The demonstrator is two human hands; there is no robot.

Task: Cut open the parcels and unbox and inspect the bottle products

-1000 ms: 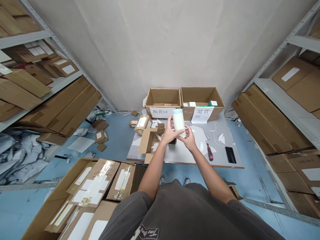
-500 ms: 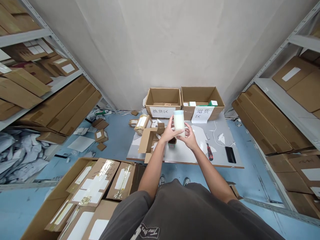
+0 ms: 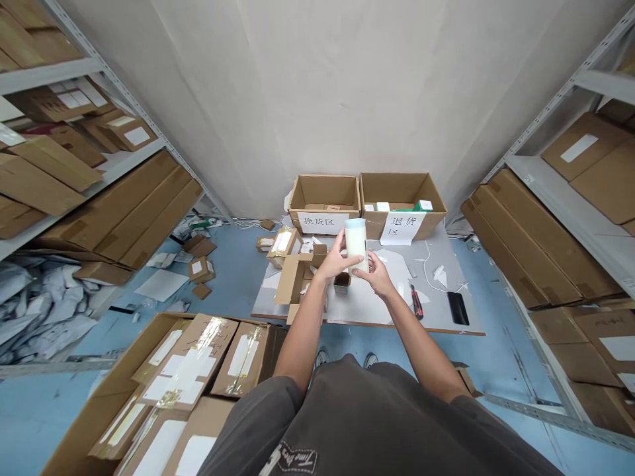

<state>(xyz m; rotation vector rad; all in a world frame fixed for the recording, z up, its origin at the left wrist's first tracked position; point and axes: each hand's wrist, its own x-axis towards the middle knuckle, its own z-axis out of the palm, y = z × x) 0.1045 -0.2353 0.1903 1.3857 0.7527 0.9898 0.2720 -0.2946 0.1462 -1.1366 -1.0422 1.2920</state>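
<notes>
Between my two hands is a pale cream cylindrical bottle point(image 3: 356, 242) with a light blue top, held up above the table. My left hand point(image 3: 335, 262) is closed round its left side, thumb across the front. My right hand point(image 3: 377, 273) grips the lower right side, where a dark mark shows on the bottle. Below it on the table stands a small open box point(image 3: 342, 283), dark green outside and brown inside. Left of that, an opened cardboard carton point(image 3: 288, 281) has its flaps spread, partly hidden by my left forearm.
Two labelled cartons, a left bin point(image 3: 324, 192) and a right bin point(image 3: 395, 189) with small white-green boxes, stand at the table's back. A red-black utility knife point(image 3: 416, 303) and a phone point(image 3: 457, 308) lie at right. A large carton of parcels point(image 3: 163, 322) stands at lower left; shelves flank both sides.
The bottle has turned slightly in my hands, so a dark mark now shows on its right side. My right fingers have shifted a little; the rest looks the same.
</notes>
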